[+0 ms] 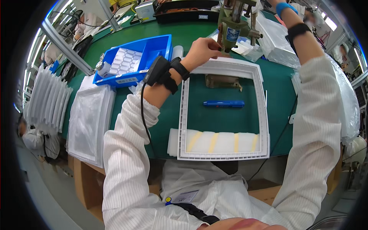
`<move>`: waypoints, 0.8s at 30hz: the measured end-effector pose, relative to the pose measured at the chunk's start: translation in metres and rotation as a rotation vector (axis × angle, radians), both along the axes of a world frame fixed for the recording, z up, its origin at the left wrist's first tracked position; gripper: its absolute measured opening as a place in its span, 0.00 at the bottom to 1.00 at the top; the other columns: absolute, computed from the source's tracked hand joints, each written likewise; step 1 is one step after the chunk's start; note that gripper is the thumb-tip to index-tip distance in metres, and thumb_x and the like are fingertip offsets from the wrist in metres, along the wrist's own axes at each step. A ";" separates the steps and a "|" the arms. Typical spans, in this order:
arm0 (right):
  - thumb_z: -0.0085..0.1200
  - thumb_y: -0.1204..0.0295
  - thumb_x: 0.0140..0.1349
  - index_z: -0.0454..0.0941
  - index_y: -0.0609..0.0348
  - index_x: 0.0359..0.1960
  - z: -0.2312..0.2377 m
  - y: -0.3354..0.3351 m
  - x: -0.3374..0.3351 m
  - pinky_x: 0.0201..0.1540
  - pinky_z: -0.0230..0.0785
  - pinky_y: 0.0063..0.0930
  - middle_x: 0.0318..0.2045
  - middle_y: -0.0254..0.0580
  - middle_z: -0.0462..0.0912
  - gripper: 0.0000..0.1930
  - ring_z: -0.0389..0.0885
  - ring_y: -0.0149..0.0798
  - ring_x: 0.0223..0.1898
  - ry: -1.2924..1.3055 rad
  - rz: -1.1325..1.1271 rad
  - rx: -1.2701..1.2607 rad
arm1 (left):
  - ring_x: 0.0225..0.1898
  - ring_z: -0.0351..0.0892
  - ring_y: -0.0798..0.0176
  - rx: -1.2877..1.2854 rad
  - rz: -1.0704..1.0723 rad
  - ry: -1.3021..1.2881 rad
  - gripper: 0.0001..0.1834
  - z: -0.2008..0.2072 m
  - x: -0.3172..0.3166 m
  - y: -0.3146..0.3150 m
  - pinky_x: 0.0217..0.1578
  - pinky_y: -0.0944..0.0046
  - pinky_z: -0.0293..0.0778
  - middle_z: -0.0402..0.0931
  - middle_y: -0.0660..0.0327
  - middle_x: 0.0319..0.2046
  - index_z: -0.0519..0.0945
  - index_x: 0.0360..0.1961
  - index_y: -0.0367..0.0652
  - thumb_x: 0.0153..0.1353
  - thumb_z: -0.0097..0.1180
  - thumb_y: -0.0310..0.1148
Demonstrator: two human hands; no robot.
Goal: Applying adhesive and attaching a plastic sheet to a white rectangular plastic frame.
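A white rectangular plastic frame (262, 115) lies on the green table in front of me. Its far edge sits under a green bench press (232, 32). My left hand (202, 50) is at that far edge beside the press, thumb and fingers pinched together; whatever is between them is too small to make out. High at the upper right, my right hand (275, 2) is cut off by the picture's edge, so its fingers are hidden. White foam with yellow strips (224, 142) lies under the frame's near side. Inside the frame opening are a blue marker pen (224, 104) and a brownish metal block (223, 81).
At left stands a blue divided bin (160, 45) with a label sheet and a small bottle. Bagged panels (90, 119) and a row of white frames (48, 99) are further left. Plastic-wrapped parts (278, 42) lie at right. A black tray (184, 13) is at the back.
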State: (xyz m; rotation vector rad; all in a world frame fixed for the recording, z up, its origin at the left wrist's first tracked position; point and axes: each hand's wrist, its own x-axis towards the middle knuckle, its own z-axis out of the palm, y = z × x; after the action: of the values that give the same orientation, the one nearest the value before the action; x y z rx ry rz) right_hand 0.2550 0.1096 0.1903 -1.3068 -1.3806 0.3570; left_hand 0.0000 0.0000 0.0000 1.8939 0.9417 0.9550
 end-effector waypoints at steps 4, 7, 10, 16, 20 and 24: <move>0.51 0.66 0.59 0.76 0.60 0.47 0.006 0.107 0.086 0.44 0.73 0.35 0.42 0.52 0.81 0.16 0.81 0.46 0.41 -1.168 -0.207 0.305 | 0.30 0.81 0.68 0.017 -0.027 -0.010 0.14 0.007 0.030 -0.005 0.34 0.70 0.76 0.82 0.56 0.29 0.81 0.39 0.29 0.54 0.64 0.29; 0.57 0.70 0.49 0.82 0.55 0.25 -0.004 0.127 0.044 0.35 0.73 0.33 0.23 0.41 0.81 0.04 0.81 0.45 0.31 -1.733 -0.346 0.406 | 0.26 0.78 0.72 0.129 0.050 0.039 0.13 0.001 0.013 -0.002 0.30 0.72 0.73 0.82 0.59 0.27 0.83 0.37 0.32 0.54 0.64 0.31; 0.53 0.69 0.54 0.80 0.60 0.26 -0.010 0.114 0.039 0.28 0.69 0.32 0.22 0.46 0.80 0.08 0.78 0.44 0.24 -0.974 -0.054 0.438 | 0.23 0.71 0.75 0.018 0.130 0.142 0.14 0.003 0.013 0.002 0.24 0.72 0.68 0.81 0.63 0.26 0.85 0.36 0.37 0.55 0.64 0.37; 0.45 0.63 0.59 0.77 0.64 0.31 0.001 0.026 0.007 0.35 0.68 0.43 0.25 0.57 0.78 0.15 0.76 0.56 0.29 -0.425 -0.023 0.403 | 0.30 0.79 0.64 0.042 0.073 0.145 0.14 -0.011 0.017 0.004 0.36 0.65 0.74 0.83 0.54 0.28 0.86 0.35 0.36 0.53 0.65 0.36; 0.44 0.63 0.60 0.76 0.63 0.33 0.002 -0.004 0.011 0.36 0.68 0.42 0.26 0.58 0.78 0.15 0.76 0.56 0.30 -0.451 -0.096 0.668 | 0.30 0.80 0.63 -0.020 0.048 0.092 0.14 -0.012 0.023 0.002 0.36 0.65 0.75 0.83 0.54 0.29 0.86 0.34 0.37 0.51 0.66 0.37; 0.46 0.64 0.62 0.75 0.62 0.33 0.000 -0.064 -0.022 0.33 0.68 0.35 0.25 0.50 0.78 0.12 0.77 0.44 0.27 -0.351 -0.039 0.622 | 0.31 0.82 0.61 0.084 0.069 0.138 0.16 -0.025 0.015 0.002 0.37 0.64 0.76 0.83 0.53 0.30 0.86 0.34 0.38 0.49 0.67 0.39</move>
State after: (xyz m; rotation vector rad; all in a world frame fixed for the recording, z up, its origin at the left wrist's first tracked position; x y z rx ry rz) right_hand 0.2334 0.0460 0.1901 -0.8930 -1.5829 -0.3307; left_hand 0.0150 0.0019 -0.0246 2.0302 1.0685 0.9267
